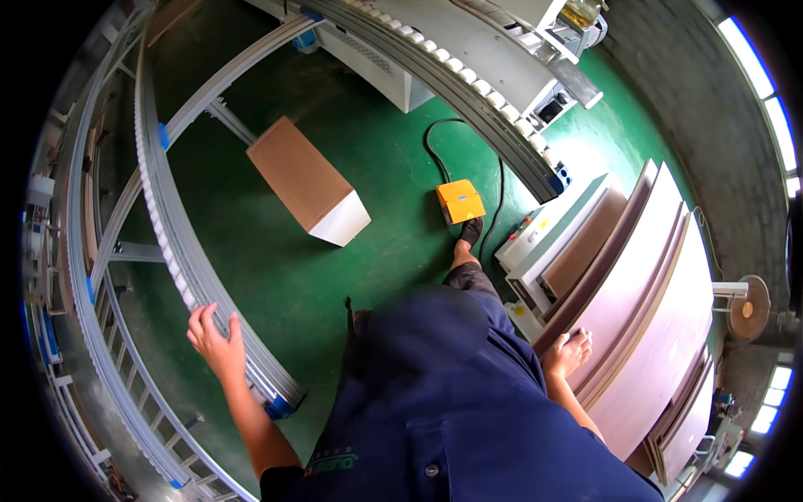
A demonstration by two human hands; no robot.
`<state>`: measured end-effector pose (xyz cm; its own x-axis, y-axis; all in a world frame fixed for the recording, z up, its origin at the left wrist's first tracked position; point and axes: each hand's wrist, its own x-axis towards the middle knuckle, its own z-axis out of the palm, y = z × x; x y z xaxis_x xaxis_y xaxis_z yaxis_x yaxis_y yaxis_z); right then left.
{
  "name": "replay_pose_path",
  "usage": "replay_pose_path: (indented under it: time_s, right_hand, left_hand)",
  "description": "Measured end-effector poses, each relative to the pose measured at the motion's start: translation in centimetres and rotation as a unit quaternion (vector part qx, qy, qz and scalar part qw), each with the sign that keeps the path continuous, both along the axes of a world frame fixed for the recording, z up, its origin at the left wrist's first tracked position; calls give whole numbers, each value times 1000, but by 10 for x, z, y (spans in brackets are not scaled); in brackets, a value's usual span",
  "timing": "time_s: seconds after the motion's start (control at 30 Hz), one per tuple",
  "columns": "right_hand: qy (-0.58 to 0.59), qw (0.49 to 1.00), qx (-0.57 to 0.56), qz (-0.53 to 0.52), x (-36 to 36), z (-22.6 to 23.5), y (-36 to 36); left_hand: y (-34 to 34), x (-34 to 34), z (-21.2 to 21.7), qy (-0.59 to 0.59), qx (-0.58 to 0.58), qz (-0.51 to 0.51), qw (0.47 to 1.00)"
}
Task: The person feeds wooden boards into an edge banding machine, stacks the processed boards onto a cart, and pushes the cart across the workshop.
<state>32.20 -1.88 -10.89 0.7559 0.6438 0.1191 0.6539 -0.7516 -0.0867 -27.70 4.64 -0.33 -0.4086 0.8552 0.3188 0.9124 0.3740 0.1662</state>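
Note:
My left hand (219,343) rests on the near end of a grey metal roller rail (244,347), its fingers spread over the edge and white rollers. My right hand (567,356) is at a stack of large pinkish-brown panels (640,289) on my right. Its bent fingers curl over the edge of a panel near the dark side of the stack; part of the grip is hidden. On the floor ahead, my shod foot (472,230) is at the near edge of a yellow foot pedal (461,202).
A brown cardboard box (301,174) with a white end lies on the green floor. A black cable (428,142) runs from the pedal. Ahead stands a machine with a second roller rail (468,92). More conveyor frames (79,251) curve along the left; a round fan (747,308) is far right.

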Motion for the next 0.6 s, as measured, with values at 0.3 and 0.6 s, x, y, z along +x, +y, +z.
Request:
replay_pose_path:
  time_s: [0.3, 0.6]
  right_hand:
    - [-30, 999, -13, 3, 9, 0, -1]
    - [17, 1000, 14, -23, 4, 2, -1]
  left_hand:
    - [4, -25, -19, -15, 10, -58, 998]
    - [-3, -25, -10, 40, -28, -26, 998]
